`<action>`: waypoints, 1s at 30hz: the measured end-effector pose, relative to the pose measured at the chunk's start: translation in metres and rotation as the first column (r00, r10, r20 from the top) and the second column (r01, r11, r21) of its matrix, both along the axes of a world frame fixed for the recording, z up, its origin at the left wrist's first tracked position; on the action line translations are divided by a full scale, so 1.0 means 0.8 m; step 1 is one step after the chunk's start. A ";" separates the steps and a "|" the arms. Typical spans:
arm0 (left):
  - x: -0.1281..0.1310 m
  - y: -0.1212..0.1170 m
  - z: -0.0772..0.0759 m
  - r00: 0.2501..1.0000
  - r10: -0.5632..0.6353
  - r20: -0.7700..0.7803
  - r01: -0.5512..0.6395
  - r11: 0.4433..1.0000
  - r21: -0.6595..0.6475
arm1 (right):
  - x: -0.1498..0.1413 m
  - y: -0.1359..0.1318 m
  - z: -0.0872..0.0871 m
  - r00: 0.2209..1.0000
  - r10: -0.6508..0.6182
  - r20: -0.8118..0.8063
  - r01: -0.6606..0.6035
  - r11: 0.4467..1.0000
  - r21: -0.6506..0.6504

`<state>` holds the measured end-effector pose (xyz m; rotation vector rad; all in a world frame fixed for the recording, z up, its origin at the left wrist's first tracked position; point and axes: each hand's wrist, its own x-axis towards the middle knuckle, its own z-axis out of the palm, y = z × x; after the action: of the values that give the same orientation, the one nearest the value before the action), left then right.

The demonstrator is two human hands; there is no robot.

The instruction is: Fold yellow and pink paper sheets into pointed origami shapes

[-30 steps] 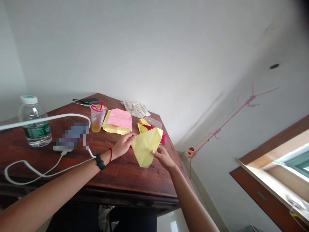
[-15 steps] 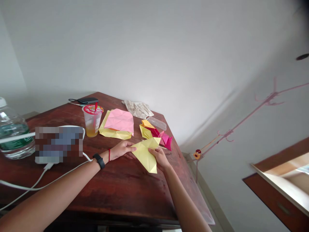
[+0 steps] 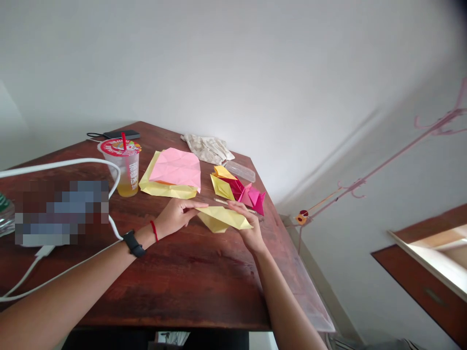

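A creased sheet of yellow origami paper (image 3: 222,217) is held up between my two hands, just above the table. My left hand (image 3: 178,214) pinches its left corner between thumb and fingers. My right hand (image 3: 250,227) grips the paper's right side from behind, its thumb partly hidden. Beyond my left hand lies a stack of creased pink (image 3: 175,165) and yellow sheets. Folded origami pieces in yellow (image 3: 222,187), magenta and pink (image 3: 250,195) rest on the table past my right hand, with a thin pen-like stick (image 3: 220,201) beside them.
A sealed drink cup (image 3: 127,170) with a red straw stands at left, near a blurred-out device (image 3: 65,214) with white cables (image 3: 73,163). A bottle (image 3: 5,216) shows at the left edge. A cloth (image 3: 207,148), a clear plastic case (image 3: 240,171) and a black power bank (image 3: 122,134) lie at the back.
The yellow paper has turned from facing me to nearly edge-on, and my right hand has shifted its hold along it. The camera view has moved closer to the table and to the right.
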<state>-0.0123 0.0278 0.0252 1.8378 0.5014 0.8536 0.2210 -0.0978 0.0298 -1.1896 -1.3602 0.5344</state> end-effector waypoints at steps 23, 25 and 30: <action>0.005 -0.047 0.015 0.982 0.045 0.183 -0.018 0.989 -0.149 | -0.039 -0.012 -0.007 0.921 -0.318 -0.226 0.279 0.942 -0.188; 0.010 -0.049 0.010 0.972 0.088 0.216 -0.039 0.975 -0.221 | -0.042 -0.006 -0.017 0.904 -0.346 -0.249 0.305 0.933 -0.191; 0.015 -0.042 -0.001 0.972 0.204 0.117 -0.152 0.924 -0.350 | -0.045 0.003 -0.027 0.875 -0.347 -0.336 0.286 0.933 -0.220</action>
<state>-0.0001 -0.0059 0.0247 1.4156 0.6816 0.9555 0.1853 -0.0956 0.0079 -1.3362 -0.7884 0.6051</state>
